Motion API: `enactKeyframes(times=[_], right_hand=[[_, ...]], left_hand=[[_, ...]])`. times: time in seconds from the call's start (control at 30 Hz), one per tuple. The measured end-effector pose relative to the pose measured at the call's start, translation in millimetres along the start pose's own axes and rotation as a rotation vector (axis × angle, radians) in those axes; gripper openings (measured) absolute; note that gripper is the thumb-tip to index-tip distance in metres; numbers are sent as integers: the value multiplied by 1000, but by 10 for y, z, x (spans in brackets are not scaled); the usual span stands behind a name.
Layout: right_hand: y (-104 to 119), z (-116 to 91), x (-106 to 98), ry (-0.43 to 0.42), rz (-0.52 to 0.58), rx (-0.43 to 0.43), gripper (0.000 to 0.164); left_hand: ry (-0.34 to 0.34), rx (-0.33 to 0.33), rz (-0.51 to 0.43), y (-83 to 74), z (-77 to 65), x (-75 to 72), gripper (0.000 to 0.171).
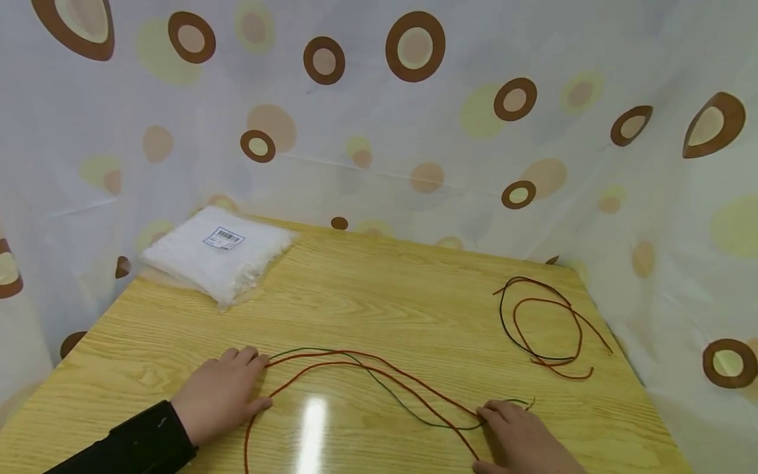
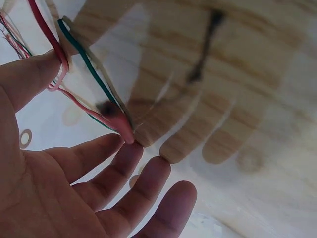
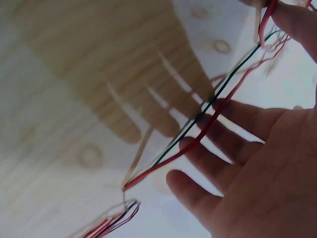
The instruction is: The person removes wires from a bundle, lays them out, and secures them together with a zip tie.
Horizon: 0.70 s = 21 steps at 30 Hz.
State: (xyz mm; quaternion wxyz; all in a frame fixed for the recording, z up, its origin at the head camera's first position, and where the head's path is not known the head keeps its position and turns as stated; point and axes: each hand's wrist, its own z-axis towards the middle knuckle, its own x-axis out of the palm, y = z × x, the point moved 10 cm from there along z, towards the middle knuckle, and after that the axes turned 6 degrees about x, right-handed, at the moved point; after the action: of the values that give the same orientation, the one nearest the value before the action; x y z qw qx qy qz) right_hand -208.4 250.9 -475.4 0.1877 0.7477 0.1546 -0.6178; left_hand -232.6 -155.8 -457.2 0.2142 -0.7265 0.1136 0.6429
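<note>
Spotted sheeting (image 1: pixel 349 125) backed the table (image 1: pixel 379 276); left hand (image 1: pixel 222 398) and right hand (image 1: pixel 527 438), unclenched, touched wires (image 1: pixel 337 363) toward its front edge; probably springy, best pinched near ends.

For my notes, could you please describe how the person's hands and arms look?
The left hand and right hand show no gloves or rings. On the left is a wide black cuff or band with a small pale mark, then a black sleeve. No right sleeve is in view.
</note>
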Motion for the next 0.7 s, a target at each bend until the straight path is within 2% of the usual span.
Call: enactKeyframes(times=[0.17, 0.33, 0.47, 0.57, 0.7], right_hand=[[-82, 5, -36, 38, 25, 21, 67], [-130, -7, -131, 9, 54, -3, 33], [-231, -15, -156, 31, 164, 16, 10], [-318, -8, -150, 53, 207, 64, 4], [-366, 14, -187, 13, 172, 90, 5]], left_hand=[[-8, 8, 25, 27, 18, -31, 53], [-6, -10, 4, 100, 48, -56, 32], [-2, -35, -34, 193, 78, -61, 15], [-16, -42, -40, 251, 98, -72, 9], [-28, -21, -1, 297, 119, -92, 9]])
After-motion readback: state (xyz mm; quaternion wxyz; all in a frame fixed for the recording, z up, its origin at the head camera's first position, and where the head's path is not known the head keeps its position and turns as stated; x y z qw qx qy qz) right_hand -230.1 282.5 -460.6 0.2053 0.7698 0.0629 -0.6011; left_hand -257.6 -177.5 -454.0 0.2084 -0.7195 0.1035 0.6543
